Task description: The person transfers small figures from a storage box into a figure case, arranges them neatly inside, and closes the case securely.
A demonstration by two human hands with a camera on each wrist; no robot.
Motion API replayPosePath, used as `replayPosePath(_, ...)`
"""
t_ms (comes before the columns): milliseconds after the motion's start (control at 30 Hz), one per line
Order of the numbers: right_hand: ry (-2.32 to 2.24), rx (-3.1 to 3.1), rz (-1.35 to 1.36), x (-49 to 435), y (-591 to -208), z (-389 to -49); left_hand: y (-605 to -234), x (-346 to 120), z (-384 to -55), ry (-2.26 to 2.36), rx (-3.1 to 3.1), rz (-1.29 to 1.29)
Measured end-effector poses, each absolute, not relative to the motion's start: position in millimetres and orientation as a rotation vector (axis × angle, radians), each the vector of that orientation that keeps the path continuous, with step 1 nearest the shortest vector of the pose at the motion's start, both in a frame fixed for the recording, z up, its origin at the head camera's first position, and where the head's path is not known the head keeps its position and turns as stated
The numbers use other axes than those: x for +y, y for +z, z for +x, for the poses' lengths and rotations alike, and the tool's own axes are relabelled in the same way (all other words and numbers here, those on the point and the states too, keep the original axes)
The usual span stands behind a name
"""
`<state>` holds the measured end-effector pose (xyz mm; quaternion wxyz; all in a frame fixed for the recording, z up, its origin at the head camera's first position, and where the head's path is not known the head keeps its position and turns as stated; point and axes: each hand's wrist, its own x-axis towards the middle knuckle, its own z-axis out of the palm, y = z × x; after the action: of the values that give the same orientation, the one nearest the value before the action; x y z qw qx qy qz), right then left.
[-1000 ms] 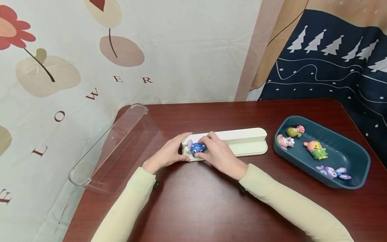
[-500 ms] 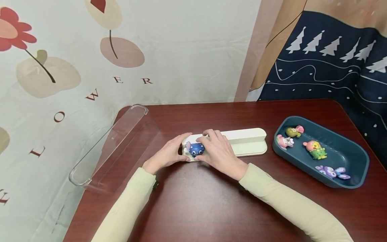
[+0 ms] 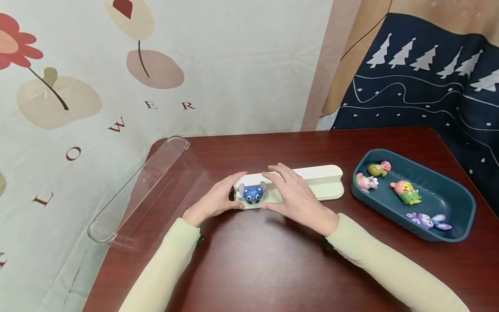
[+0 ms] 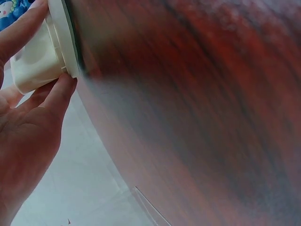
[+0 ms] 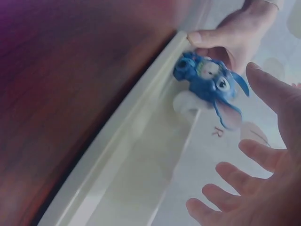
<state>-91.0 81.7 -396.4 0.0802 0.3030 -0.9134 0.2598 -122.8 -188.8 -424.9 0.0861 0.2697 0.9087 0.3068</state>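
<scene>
A blue big-eared figurine (image 3: 252,193) stands upright at the left end of a long cream stepped display base (image 3: 321,188). My left hand (image 3: 214,198) grips that end of the base, thumb at the front edge and fingers behind; the left wrist view shows the thumb (image 4: 21,35) and fingers on either side of the base's end. Just right of the figurine, my right hand (image 3: 298,199) is spread with nothing in it, over the base. In the right wrist view a gap shows between its fingers (image 5: 228,176) and the figurine (image 5: 211,82).
A dark blue bin (image 3: 454,195) with several small figurines, among them a purple long-eared one (image 3: 426,220), stands at the right. A long clear plastic cover (image 3: 144,186) lies at the table's left edge. A printed curtain (image 3: 249,65) hangs behind the table (image 3: 273,264).
My right hand has let go of the blue figurine, spread its fingers and drawn back to the right. The figurine's face and both ears now show. My left hand has stayed on the base.
</scene>
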Motion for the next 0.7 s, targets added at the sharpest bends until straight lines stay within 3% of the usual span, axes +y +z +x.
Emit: replayPosePath(700,1.004,-2.785,0.595,161,-377,-62,-428,-185,-125,0.876,2.719,0.801)
